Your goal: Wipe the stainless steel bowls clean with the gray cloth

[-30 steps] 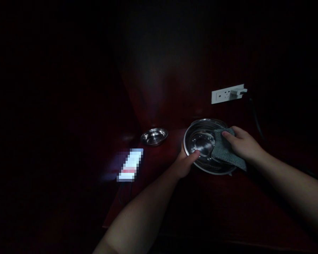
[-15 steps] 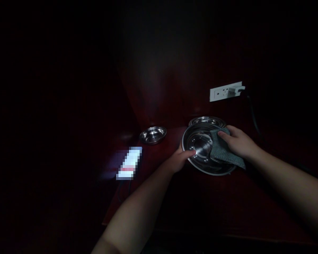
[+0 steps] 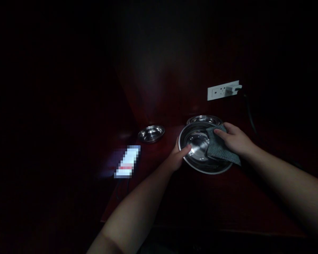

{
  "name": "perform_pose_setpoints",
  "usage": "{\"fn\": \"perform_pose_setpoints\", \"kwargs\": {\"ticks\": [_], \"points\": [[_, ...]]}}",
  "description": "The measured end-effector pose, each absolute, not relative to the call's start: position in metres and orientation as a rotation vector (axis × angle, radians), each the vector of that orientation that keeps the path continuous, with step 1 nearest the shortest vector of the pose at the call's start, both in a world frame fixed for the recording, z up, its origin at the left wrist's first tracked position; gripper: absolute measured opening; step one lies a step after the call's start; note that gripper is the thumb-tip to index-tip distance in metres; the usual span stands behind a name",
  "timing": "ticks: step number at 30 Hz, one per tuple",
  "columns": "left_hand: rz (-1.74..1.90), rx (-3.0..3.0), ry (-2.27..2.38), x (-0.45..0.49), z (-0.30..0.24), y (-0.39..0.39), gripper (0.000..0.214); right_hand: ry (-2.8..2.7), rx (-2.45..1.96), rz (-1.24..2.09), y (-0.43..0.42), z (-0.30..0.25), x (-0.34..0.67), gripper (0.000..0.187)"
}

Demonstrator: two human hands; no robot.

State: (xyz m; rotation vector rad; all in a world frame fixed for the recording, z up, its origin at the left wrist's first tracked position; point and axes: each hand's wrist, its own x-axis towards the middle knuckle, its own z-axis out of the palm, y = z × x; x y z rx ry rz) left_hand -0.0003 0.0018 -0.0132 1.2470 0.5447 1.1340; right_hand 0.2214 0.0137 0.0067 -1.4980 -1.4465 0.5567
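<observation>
A shiny metal bowl (image 3: 197, 146) is held up and tilted so that its inside faces me. My left hand (image 3: 178, 155) grips its left rim, thumb inside and the other fingers hidden behind. A grey-green cloth (image 3: 218, 146) lies over the bowl's right side. My right hand (image 3: 234, 139) is closed on this cloth at the right rim, with the thumb on top. Behind the held bowl, partly covered by it, is another metal dish (image 3: 204, 119). A smaller metal bowl (image 3: 151, 134) sits to the left, apart from both hands.
A lit, blurred-out phone-like screen (image 3: 127, 161) lies at the left of the dark red table (image 3: 201, 204), with a thin cable below it. On the wall is a white socket (image 3: 222, 90) with a plug and a dark cord (image 3: 250, 114). The surroundings are very dark.
The whole view has shifted slightly, so things appear a little to the left. Both hands keep their hold on the bowl and cloth, with hardly any other movement visible.
</observation>
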Motion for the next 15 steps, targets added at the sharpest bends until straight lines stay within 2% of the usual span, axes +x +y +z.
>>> {"fn": "perform_pose_setpoints", "kwargs": {"ticks": [8,15], "points": [[1.199,1.315,0.554,-0.0016,-0.0159,0.0045,0.071,-1.342,-1.472,0.606,0.0143,0.0040,0.2181,0.017],[1.205,1.314,0.514,-0.0015,-0.0142,0.0006,0.080,-1.333,-1.460,0.606,0.0142,0.0034,0.2155,0.019]]}}
